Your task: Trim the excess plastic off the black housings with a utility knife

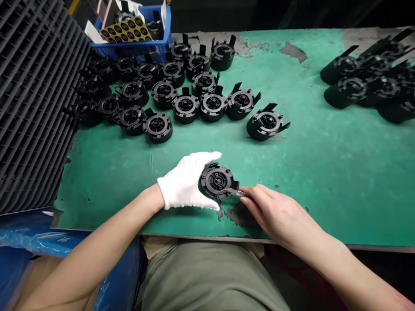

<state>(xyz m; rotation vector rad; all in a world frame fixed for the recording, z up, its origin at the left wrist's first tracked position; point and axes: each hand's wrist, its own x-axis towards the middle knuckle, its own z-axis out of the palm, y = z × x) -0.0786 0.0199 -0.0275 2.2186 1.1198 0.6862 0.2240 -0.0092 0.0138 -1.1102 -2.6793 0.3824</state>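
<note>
The bare right hand point(271, 210) pinches a metal tool point(236, 192), its tip at a black part point(218, 179). The gloved left hand point(188, 180) is curled around that part, over the green table point(320, 177). Beyond stand similar parts point(213, 104), clustered before a blue bin point(137, 50).

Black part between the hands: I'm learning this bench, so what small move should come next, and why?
Probably ease the thin metal tool gently against the face of the black part: the right hand pinches the tool, its tip lies at that face near the rim, and the gloved left hand curves around the opposite side.
</note>
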